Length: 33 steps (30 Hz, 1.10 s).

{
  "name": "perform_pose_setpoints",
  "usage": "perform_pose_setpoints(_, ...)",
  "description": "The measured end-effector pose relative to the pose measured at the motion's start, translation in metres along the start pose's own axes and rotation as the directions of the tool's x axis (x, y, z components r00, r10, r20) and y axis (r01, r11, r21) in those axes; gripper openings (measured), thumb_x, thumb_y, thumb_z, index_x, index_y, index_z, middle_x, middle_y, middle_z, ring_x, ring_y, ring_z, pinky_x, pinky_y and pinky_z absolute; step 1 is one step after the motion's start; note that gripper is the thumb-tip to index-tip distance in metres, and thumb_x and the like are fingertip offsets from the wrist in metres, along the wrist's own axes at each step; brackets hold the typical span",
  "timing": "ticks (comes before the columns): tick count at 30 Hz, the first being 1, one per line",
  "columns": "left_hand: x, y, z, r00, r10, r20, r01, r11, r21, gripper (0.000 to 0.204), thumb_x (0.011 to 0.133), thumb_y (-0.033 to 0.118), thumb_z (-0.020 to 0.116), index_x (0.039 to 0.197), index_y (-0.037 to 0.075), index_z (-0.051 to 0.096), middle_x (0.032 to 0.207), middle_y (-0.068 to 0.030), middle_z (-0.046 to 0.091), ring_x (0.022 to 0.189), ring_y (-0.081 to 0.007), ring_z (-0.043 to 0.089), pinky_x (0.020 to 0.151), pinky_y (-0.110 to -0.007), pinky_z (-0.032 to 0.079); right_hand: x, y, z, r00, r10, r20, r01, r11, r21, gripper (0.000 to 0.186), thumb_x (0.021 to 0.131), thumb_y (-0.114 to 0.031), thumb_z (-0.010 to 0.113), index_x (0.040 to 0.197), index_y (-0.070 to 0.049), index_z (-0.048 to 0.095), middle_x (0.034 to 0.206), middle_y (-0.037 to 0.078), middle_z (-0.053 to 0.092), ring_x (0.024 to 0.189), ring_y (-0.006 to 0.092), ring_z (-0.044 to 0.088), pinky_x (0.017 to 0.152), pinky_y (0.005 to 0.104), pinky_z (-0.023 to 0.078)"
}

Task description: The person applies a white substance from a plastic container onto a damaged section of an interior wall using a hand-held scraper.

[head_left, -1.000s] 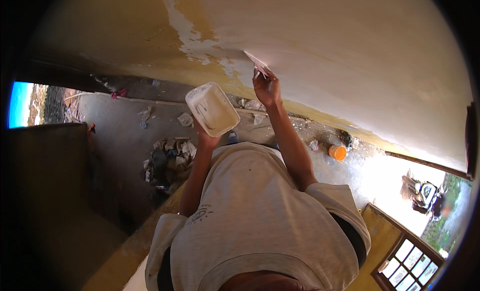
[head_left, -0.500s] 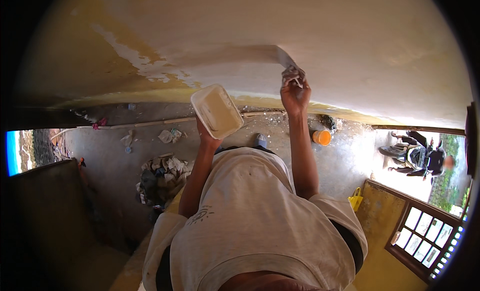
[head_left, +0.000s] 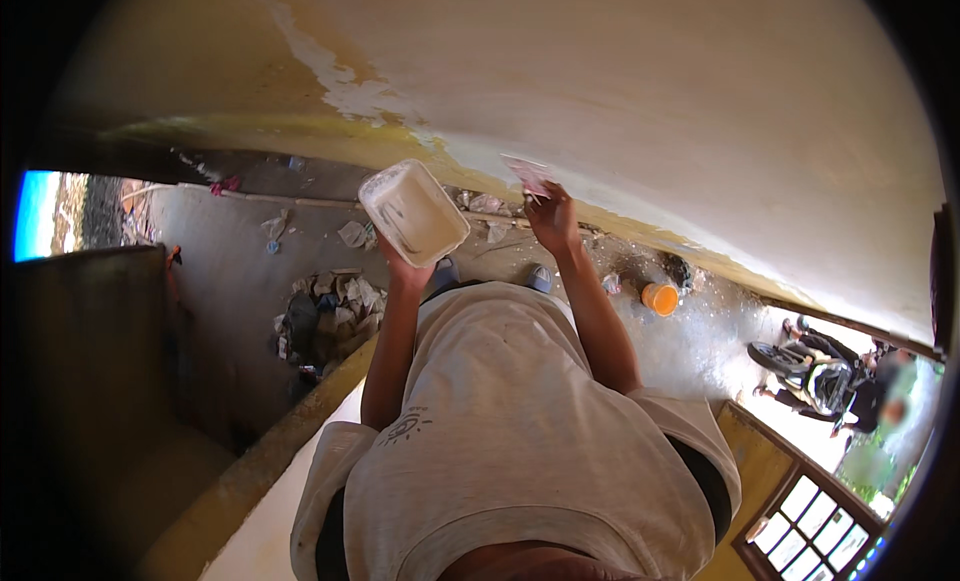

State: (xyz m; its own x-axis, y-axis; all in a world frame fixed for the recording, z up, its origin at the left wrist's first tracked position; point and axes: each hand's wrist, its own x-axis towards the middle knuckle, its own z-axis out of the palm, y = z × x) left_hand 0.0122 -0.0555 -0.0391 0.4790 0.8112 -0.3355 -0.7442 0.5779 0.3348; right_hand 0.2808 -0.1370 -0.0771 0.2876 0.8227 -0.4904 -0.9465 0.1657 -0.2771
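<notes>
My left hand (head_left: 405, 267) grips a cream rectangular tub (head_left: 436, 256) from beneath and tilts its opening upward. Whitish putty (head_left: 412, 213) coats the inside. To the right of the tub, my right hand (head_left: 553, 221) is closed on a flat putty scraper (head_left: 527, 171) smeared with pale paste. The blade is near the wall (head_left: 640, 111); whether it touches cannot be made out. Pale filler covers much of that wall, with a bare yellowish area and a ragged white patch (head_left: 350, 91) toward the left.
An orange bucket (head_left: 660, 299) stands on the floor by the wall. A heap of rubbish (head_left: 330, 316) lies left of me, and a long pole (head_left: 290, 198) runs along the wall base. At right, a person is beside a motorcycle (head_left: 825, 386) outside the doorway.
My right hand has come down and left from the wall with the scraper. The tub has shifted slightly left. The whole view has turned, so the wall now slopes down to the right.
</notes>
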Motion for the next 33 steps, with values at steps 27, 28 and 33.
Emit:
perform_pose_setpoints(27,-0.025,-0.084,0.014,0.993,0.101,0.056,-0.098,0.993,-0.059,0.059,0.095,0.056,0.044,0.142,0.020,0.042,0.140,-0.0029,0.050,0.128,-0.0280,0.048,0.108,-0.053,0.037,-0.035,-0.101,0.070,0.959,0.037,0.282,-0.133,0.935,0.329,0.028,0.096,-0.015,0.047,0.111,0.004,0.061,0.105,0.018,0.065,0.087,0.0236,0.062,0.077,0.0327,0.052)
perform_pose_setpoints(28,-0.025,-0.094,0.018,0.995,0.085,0.061,-0.081,0.995,-0.062,0.060,0.095,0.056,0.045,0.142,0.020,0.042,0.140,-0.0029,0.050,0.128,-0.0280,0.048,0.108,-0.053,0.037,-0.045,-0.114,0.067,0.946,0.023,0.323,-0.134,0.935,0.327,0.028,0.095,-0.015,0.047,0.111,0.003,0.062,0.106,0.018,0.065,0.087,0.0232,0.062,0.078,0.0325,0.052)
perform_pose_setpoints(33,-0.029,-0.139,0.039,0.990,0.036,0.133,-0.029,0.998,-0.056,0.060,0.096,0.055,0.045,0.143,0.018,0.040,0.137,-0.0038,0.051,0.126,-0.0261,0.050,0.106,-0.048,0.041,-0.110,-0.161,0.071,0.942,-0.058,0.331,-0.043,0.956,0.290,0.025,0.095,-0.017,0.049,0.107,0.001,0.062,0.096,0.010,0.065,0.085,0.0196,0.061,0.078,0.0316,0.051)
